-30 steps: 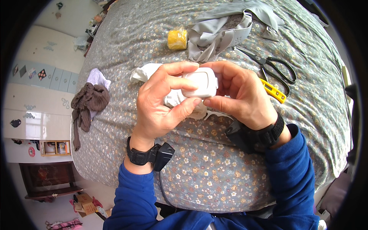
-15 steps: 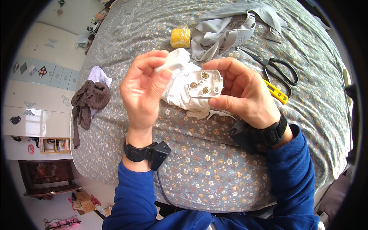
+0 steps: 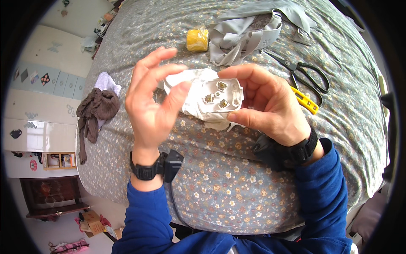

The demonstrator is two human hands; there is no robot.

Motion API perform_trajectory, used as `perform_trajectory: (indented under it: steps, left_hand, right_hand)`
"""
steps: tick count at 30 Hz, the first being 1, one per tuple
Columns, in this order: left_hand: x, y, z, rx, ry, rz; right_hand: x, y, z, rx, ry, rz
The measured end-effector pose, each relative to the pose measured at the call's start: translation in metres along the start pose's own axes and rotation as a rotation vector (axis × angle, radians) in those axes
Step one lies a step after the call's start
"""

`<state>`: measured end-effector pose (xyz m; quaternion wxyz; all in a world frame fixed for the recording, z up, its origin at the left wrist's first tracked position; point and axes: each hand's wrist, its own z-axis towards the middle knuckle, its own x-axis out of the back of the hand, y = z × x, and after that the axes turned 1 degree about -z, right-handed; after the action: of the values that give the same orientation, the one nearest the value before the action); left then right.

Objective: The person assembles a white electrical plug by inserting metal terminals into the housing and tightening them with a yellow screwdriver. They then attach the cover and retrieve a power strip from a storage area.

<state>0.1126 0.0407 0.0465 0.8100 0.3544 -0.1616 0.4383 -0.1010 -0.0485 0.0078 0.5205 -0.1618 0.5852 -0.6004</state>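
**White socket housing pinched in the right hand, contacts facing up**

I have the white socket housing (image 3: pixel 216 95) near the middle of my view, above the floral bedspread (image 3: pixel 237 190), its brass contacts (image 3: pixel 223 103) turned up toward me. The right hand (image 3: pixel 275 103) pinches it, thumb at the near edge, fingers curled around the far edge. The left hand (image 3: pixel 149 101) hovers just beside it, fingers spread and loosely arched, thumb apart from them. Black straps (image 3: pixel 146 170) circle both wrists. Crumpled white material (image 3: pixel 193 103) lies beyond the housing. Farther out I see a film-wrapped yellow roll (image 3: pixel 197 40), grey fabric (image 3: pixel 237 42), black-handled scissors (image 3: pixel 291 66) and a yellow utility knife (image 3: pixel 305 101); its dark markings are too small for me to read.
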Motion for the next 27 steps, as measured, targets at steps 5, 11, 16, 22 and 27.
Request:
perform_trajectory:
  steps: [5,11,16,22,27]
  left_hand:
    - [-0.003,0.035,0.002,-0.336,-0.162,0.093]
    - [-0.008,0.038,0.002,-0.378,-0.226,0.198]
    - [-0.009,0.038,0.000,-0.371,-0.235,0.179]
    - [-0.010,0.036,0.001,-0.348,-0.259,0.121]
    - [-0.010,0.035,0.001,-0.347,-0.257,0.102]
  right_hand:
    - [-0.002,-0.005,-0.001,-0.002,0.007,-0.095]
    - [-0.003,-0.009,-0.003,-0.035,0.010,-0.125]
    - [-0.003,-0.008,-0.003,-0.019,0.004,-0.116]
    - [-0.003,-0.007,-0.003,0.002,0.010,-0.183]
    - [-0.002,-0.008,-0.004,-0.010,0.013,-0.199]
